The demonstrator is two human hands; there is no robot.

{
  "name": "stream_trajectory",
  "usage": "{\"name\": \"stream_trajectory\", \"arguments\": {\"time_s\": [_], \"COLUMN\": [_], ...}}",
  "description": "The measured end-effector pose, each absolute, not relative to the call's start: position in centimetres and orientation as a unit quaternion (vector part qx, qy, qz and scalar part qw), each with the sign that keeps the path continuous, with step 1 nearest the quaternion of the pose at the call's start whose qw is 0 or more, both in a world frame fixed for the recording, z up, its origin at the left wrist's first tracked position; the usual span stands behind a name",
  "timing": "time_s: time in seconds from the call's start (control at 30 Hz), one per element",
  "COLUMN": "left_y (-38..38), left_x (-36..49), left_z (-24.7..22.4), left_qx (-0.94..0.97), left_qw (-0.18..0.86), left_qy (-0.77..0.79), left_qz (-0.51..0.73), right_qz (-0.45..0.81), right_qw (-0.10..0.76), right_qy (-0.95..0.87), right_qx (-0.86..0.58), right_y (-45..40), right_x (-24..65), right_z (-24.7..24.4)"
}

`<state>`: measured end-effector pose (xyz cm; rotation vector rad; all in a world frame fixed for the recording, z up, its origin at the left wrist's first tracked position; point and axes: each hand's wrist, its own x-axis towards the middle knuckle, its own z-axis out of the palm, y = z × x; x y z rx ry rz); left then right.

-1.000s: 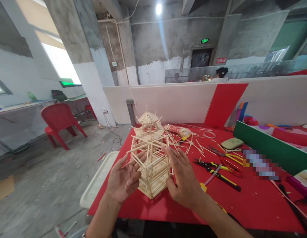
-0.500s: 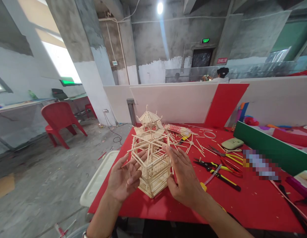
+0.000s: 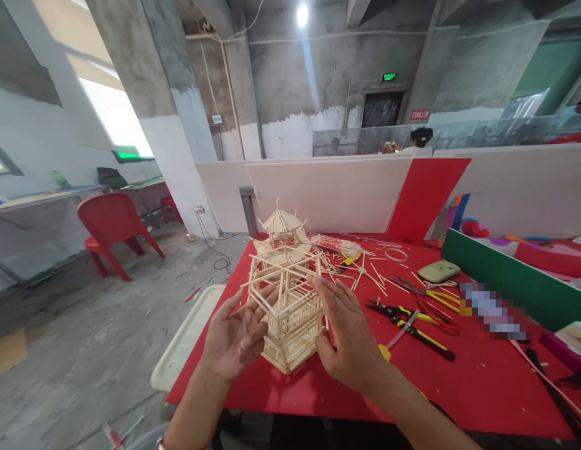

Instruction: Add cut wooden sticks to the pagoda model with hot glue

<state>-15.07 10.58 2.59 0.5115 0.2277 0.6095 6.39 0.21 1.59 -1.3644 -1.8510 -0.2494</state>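
Observation:
A six-sided stick model (image 3: 293,359), built of pale thin wooden sticks, stands upright on the red tabletop in front of me. Its upper part is an open frame of crossed sticks, and its lower walls are closely stacked. My left hand (image 3: 237,340) is at its left side, palm turned up and fingers apart, the fingertips at the frame. On the opposite side, my right hand (image 3: 347,334) has its fingers stretched out close to the upper frame, thumb near the wall. Whether either hand presses on the sticks I cannot tell. Behind is a stick pavilion (image 3: 282,224) with a pointed roof.
Loose sticks (image 3: 363,270) lie behind and right of the model. Black-and-yellow pliers (image 3: 426,337), yellow-handled pliers (image 3: 443,299), a tape ring (image 3: 396,254) and a beige oval case (image 3: 439,271) are on the right. A green board (image 3: 515,278) borders them. Another person (image 3: 419,142) sits beyond the partition.
Both hands and the stick model hold the same positions. Only a dark shape has appeared at the far right edge, beyond the partition.

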Motion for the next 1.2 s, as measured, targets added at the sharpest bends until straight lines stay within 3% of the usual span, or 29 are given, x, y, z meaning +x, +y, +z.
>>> {"name": "stream_trajectory", "arguments": {"time_s": [1.2], "left_y": [10.38], "left_x": [-14.96], "left_z": [2.86], "left_qx": [0.237], "left_qw": [0.916], "left_qy": [0.116], "left_qz": [0.301], "right_qz": [-0.111], "right_qw": [0.399], "right_qy": [-0.735], "right_qx": [-0.536], "right_y": [0.35], "right_x": [6.44], "right_z": [1.56]}}
